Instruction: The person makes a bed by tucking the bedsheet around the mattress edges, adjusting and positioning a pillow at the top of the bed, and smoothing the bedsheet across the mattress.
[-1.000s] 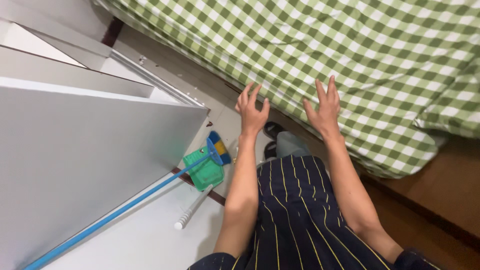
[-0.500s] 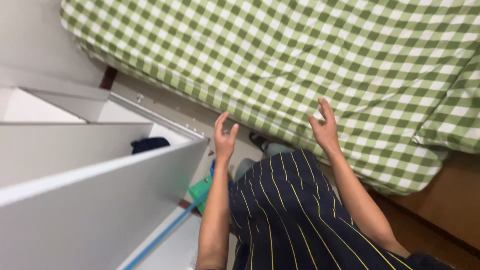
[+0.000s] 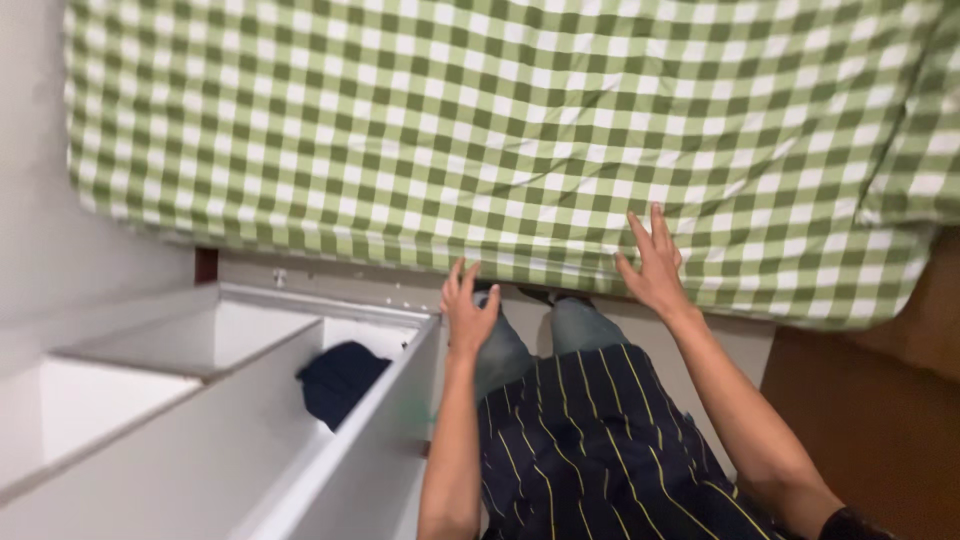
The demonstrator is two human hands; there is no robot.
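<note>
At far left, a white shelf unit [image 3: 215, 345] stands with its compartments facing up, and a dark blue bundle of cloth [image 3: 340, 380] lies loose in the compartment nearest you, well clear of both hands. Your left hand [image 3: 466, 312] hovers at the lower hem of the green-and-white checked bedsheet [image 3: 480, 130], fingers spread and gripping nothing, positioned just beside the edge where the fabric hangs free. Your right hand [image 3: 655, 268] lies flat against the same sheet near its hem, fingers apart and unclenched, pressing the cloth where it creases.
</note>
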